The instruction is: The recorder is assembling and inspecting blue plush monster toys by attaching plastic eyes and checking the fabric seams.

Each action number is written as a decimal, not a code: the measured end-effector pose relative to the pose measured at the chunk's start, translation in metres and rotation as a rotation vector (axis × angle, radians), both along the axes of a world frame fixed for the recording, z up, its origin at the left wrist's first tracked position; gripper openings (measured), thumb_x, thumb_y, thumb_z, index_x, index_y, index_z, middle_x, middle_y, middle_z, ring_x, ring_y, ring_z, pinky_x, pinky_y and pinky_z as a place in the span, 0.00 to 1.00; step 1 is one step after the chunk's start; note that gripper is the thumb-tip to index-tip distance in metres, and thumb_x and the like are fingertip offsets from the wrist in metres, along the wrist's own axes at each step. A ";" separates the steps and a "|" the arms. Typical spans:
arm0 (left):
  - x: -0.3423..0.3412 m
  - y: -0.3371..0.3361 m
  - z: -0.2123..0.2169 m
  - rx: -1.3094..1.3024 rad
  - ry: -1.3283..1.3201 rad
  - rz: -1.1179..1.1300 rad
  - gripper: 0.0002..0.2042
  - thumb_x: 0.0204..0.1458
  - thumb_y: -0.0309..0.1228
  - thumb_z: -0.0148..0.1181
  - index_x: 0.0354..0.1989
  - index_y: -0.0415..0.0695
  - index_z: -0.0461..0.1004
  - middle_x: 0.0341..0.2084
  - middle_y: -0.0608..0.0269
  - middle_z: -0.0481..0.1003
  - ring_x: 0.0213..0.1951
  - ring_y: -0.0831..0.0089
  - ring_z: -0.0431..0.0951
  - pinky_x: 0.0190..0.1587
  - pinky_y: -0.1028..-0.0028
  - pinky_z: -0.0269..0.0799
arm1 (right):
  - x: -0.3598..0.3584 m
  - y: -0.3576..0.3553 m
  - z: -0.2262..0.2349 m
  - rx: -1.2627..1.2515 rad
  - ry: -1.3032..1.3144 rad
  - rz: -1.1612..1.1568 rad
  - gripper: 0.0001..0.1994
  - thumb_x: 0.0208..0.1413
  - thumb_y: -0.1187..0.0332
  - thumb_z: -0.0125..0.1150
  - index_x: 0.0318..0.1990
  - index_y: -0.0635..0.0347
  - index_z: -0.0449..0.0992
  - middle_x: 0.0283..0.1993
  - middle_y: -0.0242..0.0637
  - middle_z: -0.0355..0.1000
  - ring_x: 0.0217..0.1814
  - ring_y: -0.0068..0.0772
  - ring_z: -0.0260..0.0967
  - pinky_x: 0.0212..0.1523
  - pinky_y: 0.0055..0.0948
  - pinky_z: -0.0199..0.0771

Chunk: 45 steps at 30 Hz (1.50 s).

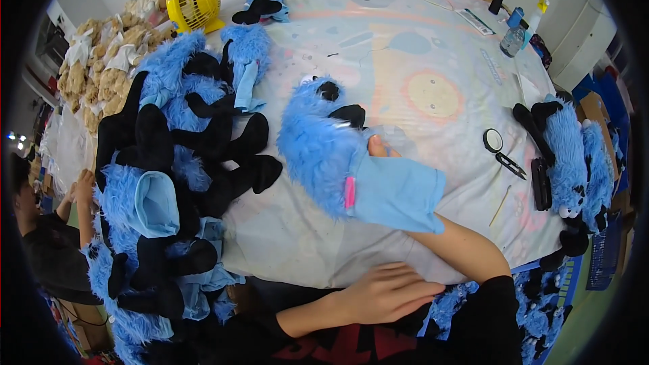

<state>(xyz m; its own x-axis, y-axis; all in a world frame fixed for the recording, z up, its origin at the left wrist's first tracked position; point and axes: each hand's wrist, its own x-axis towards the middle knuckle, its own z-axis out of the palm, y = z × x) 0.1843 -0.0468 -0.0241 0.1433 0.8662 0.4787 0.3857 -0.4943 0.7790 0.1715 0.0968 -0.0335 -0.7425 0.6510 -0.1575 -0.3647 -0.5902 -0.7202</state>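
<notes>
A fluffy blue plush toy with black parts lies in the middle of the cloth-covered table. Its light blue lining sleeve is turned toward me. My right forearm runs into that sleeve, and only the fingertips of my right hand show where lining meets fur, gripping the toy. My left hand lies flat on the table's near edge, fingers stretched out, holding nothing.
A heap of blue and black plush toys covers the left side. A yellow fan and beige plush toys sit at the far left. A tape roll, snips, bottles and more blue toys are at right. Another person is at left.
</notes>
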 end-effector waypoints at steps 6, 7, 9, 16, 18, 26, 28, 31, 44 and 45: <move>-0.037 -0.023 0.026 0.278 -0.319 0.709 0.10 0.37 0.30 0.64 0.25 0.40 0.70 0.20 0.62 0.69 0.24 0.67 0.66 0.31 0.72 0.65 | 0.009 -0.007 0.026 0.752 -0.260 -0.013 0.14 0.54 0.62 0.55 0.43 0.57 0.65 0.33 0.34 0.69 0.28 0.25 0.65 0.29 0.23 0.66; -0.044 -0.030 0.034 0.247 -0.203 0.763 0.08 0.37 0.27 0.63 0.24 0.41 0.70 0.20 0.62 0.69 0.24 0.69 0.66 0.31 0.74 0.64 | 0.008 -0.011 0.032 0.994 -0.359 -0.001 0.14 0.54 0.62 0.54 0.44 0.57 0.64 0.32 0.33 0.69 0.26 0.25 0.65 0.28 0.24 0.66; -0.044 -0.035 0.047 0.155 -0.102 0.772 0.08 0.37 0.26 0.62 0.24 0.40 0.69 0.19 0.62 0.69 0.23 0.69 0.66 0.30 0.74 0.64 | 0.007 -0.019 0.042 1.069 -0.377 0.011 0.14 0.52 0.64 0.56 0.44 0.57 0.64 0.33 0.34 0.69 0.27 0.26 0.66 0.29 0.24 0.66; -0.054 -0.058 0.049 -0.063 -0.004 0.816 0.06 0.36 0.22 0.60 0.24 0.38 0.69 0.19 0.63 0.69 0.20 0.72 0.64 0.27 0.79 0.62 | 0.000 -0.023 0.036 1.334 -0.333 -0.074 0.17 0.50 0.62 0.57 0.46 0.56 0.63 0.32 0.34 0.69 0.24 0.32 0.65 0.24 0.26 0.64; -0.055 -0.061 0.048 -0.043 -0.071 0.828 0.07 0.36 0.22 0.60 0.24 0.38 0.69 0.19 0.63 0.69 0.20 0.73 0.64 0.26 0.80 0.62 | 0.000 -0.021 0.034 1.320 -0.295 -0.110 0.17 0.50 0.62 0.57 0.46 0.56 0.63 0.31 0.34 0.69 0.24 0.32 0.65 0.24 0.26 0.63; -0.059 -0.060 0.056 0.227 -0.378 0.825 0.04 0.40 0.21 0.54 0.26 0.36 0.70 0.20 0.60 0.70 0.22 0.71 0.67 0.28 0.78 0.63 | 0.006 -0.014 0.035 1.207 -0.328 -0.042 0.16 0.48 0.65 0.59 0.42 0.60 0.65 0.26 0.35 0.67 0.23 0.31 0.63 0.25 0.25 0.63; -0.065 -0.064 0.053 0.222 -0.457 0.803 0.06 0.44 0.23 0.50 0.31 0.35 0.70 0.26 0.56 0.71 0.27 0.70 0.68 0.33 0.76 0.65 | 0.010 -0.016 0.040 1.227 -0.272 -0.005 0.14 0.47 0.67 0.61 0.40 0.62 0.67 0.26 0.34 0.67 0.21 0.31 0.62 0.25 0.25 0.63; -0.075 -0.062 0.028 -0.057 -0.968 0.766 0.16 0.55 0.34 0.44 0.49 0.38 0.64 0.45 0.56 0.66 0.42 0.66 0.68 0.46 0.70 0.64 | 0.020 -0.033 0.044 1.410 -0.023 0.033 0.12 0.41 0.72 0.64 0.36 0.61 0.74 0.24 0.33 0.66 0.18 0.30 0.59 0.22 0.23 0.62; -0.067 -0.086 0.034 -0.436 -1.195 0.435 0.20 0.49 0.29 0.53 0.52 0.41 0.62 0.40 0.65 0.68 0.39 0.77 0.67 0.45 0.77 0.63 | 0.082 -0.075 0.026 1.970 0.703 0.255 0.12 0.42 0.66 0.62 0.37 0.47 0.74 0.35 0.32 0.66 0.29 0.31 0.63 0.31 0.23 0.64; -0.067 -0.098 0.042 -0.420 -1.191 0.457 0.20 0.49 0.29 0.53 0.52 0.41 0.62 0.40 0.65 0.68 0.39 0.77 0.67 0.45 0.77 0.63 | 0.080 -0.075 0.022 1.955 0.756 0.224 0.11 0.42 0.66 0.63 0.36 0.47 0.75 0.35 0.32 0.66 0.29 0.31 0.64 0.31 0.25 0.64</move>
